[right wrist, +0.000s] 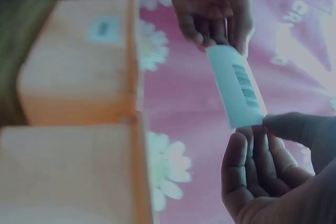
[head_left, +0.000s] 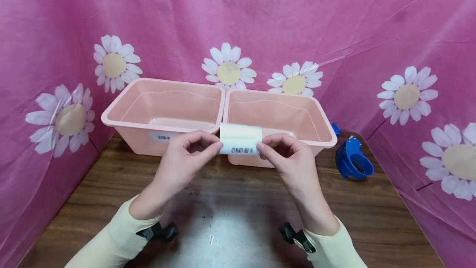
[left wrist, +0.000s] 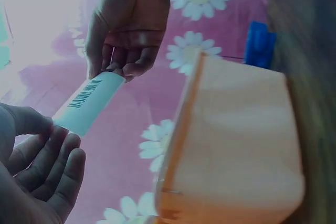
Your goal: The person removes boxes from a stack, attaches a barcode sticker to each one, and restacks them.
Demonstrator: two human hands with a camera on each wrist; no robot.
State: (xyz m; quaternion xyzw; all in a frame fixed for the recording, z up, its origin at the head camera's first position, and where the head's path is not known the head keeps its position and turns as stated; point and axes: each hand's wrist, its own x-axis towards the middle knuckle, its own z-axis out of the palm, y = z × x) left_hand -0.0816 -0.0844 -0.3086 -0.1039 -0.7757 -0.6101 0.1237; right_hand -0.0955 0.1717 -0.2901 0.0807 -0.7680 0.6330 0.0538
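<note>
A white label with a barcode (head_left: 241, 139) is stretched between both hands, in front of where two pink bins meet. My left hand (head_left: 184, 158) pinches its left end between thumb and fingers; my right hand (head_left: 295, 162) pinches the right end the same way. In the left wrist view the label (left wrist: 89, 103) is slightly curved, barcode showing. The right wrist view shows the label (right wrist: 236, 87) held above the level of the bins' sides. The left bin (head_left: 134, 135) bears a similar barcode label (head_left: 158, 136) on its front, partly behind my left hand.
The right bin (head_left: 241, 160) stands beside the left one on the wooden table (head_left: 230, 202). A blue tape dispenser (head_left: 351, 160) lies right of the bins, with a small blue piece (head_left: 336, 128) behind it. A pink flowered cloth (head_left: 260, 20) hangs around the back and sides.
</note>
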